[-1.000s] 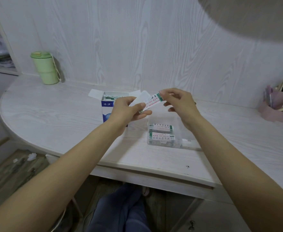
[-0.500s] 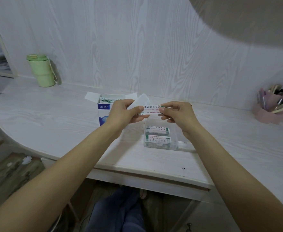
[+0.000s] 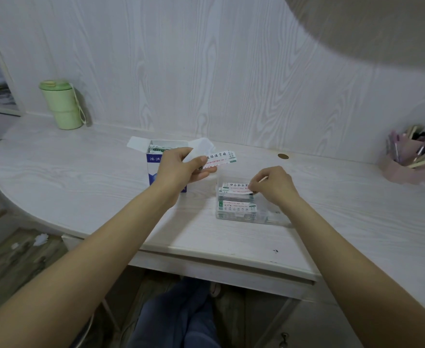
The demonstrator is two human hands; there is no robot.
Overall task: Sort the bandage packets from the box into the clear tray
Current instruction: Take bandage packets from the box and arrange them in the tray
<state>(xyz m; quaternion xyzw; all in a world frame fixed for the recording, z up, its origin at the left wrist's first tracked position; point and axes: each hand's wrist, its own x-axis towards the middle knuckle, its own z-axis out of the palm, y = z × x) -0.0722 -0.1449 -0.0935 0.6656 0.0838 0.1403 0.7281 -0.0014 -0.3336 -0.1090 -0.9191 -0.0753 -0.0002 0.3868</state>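
Head view: laying a packet into the tray.

The right hand [image 3: 273,187] pinches a bandage packet [image 3: 235,187] over the clear tray [image 3: 241,217]; better to set it flat and square on the stack. At ten o'clock, the left hand [image 3: 181,169] grips spare packets [image 3: 221,158] before the box [image 3: 156,162].

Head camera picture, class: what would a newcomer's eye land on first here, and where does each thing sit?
The two hands at the centre: the left hand holds up a bandage packet in front of the open blue and white box, while the right hand sets another packet on the stacks in the clear tray. A green cup stands far left by the wall.
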